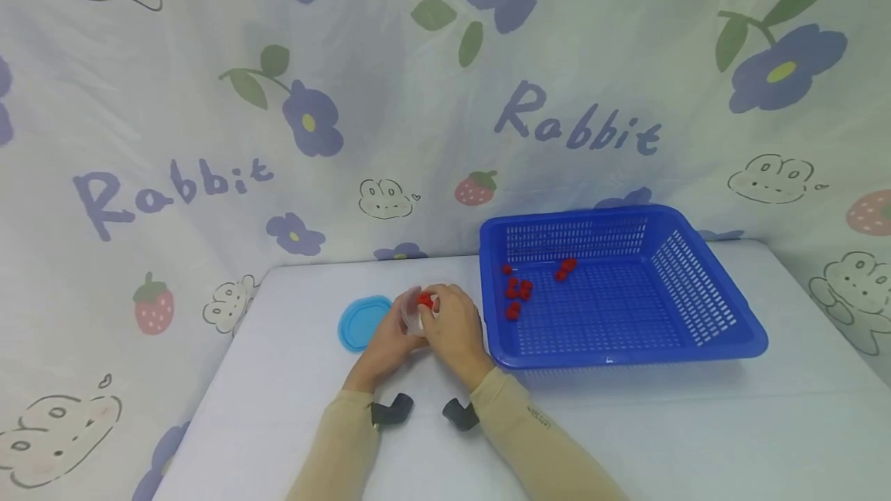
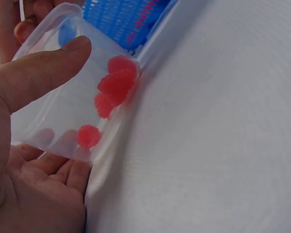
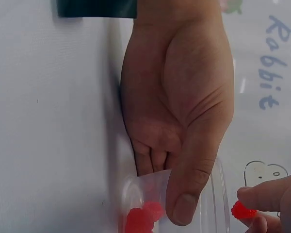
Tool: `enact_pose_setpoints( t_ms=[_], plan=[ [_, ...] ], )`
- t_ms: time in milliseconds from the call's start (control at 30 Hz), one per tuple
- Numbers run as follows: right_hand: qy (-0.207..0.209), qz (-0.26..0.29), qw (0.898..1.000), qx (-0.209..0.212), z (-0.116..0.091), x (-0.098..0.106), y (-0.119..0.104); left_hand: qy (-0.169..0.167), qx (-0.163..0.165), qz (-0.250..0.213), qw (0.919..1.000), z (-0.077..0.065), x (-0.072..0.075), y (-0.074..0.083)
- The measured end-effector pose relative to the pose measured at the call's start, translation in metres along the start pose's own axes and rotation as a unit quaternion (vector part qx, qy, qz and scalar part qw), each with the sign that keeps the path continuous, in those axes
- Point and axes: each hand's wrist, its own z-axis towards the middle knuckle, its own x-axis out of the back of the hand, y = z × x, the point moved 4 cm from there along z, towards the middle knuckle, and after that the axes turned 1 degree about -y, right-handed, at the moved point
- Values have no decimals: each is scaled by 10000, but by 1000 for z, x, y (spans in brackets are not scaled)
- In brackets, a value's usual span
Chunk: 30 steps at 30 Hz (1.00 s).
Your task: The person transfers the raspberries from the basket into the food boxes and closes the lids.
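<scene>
My left hand [image 1: 384, 344] grips a clear plastic tub [image 2: 53, 104], its thumb along the near side and its fingers round the far side. Several red raspberries [image 2: 119, 86] lie at the bottom of the tub, which is tilted in the left wrist view. At the tub's mouth is my right hand [image 1: 455, 331], pinching one raspberry [image 3: 243, 210] between thumb and fingertips. Part of the tub is hidden behind both hands in the head view.
A blue plastic basket [image 1: 626, 359] stands right of my hands, with several raspberries [image 1: 525, 289] in its left part. Left of the tub, a round light blue lid [image 1: 360, 325] lies on the white table [image 1: 278, 408]. Behind hangs a printed curtain [image 1: 418, 114].
</scene>
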Motion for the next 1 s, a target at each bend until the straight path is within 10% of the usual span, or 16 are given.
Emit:
enact_pose_setpoints(
  t_ms=[200,500,1000],
  plan=[
    [-9,-184,9998,-31,2,-2,4,-30,60,93,9999,-6,1,18],
    [-55,-268,9996,35,2,-3,5,153,-112,120,9997,5,-1,-17],
    [-80,-113,9999,-51,0,0,4,198,-116,72,9997,5,-2,-20]
  ],
)
